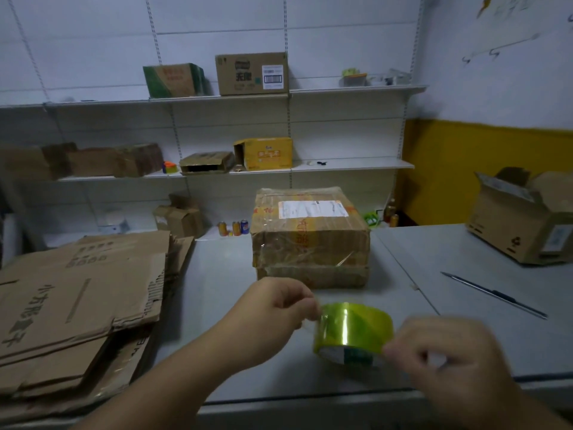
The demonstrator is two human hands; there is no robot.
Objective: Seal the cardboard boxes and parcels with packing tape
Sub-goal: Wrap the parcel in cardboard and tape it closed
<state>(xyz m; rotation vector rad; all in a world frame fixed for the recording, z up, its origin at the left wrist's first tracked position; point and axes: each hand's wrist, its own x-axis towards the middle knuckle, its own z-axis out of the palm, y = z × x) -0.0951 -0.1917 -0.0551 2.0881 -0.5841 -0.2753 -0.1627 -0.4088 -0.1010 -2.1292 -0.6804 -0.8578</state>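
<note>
There are one tape roll [352, 332], two hands, left hand [273, 308] and right hand [449, 358], one taped parcel [310, 240], one open box [521, 225] far right, three cans [236, 228], one pen [496, 295], two top-shelf boxes [251, 74].

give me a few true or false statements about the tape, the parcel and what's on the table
The left hand and the right hand both hold the yellow-green tape roll. True.
The parcel carries no label. False: a white shipping label sits on its top.
Flattened cardboard boxes are stacked on the left of the table. True.
The pen lies on the parcel. False: it lies on the table, right of the parcel.
</note>
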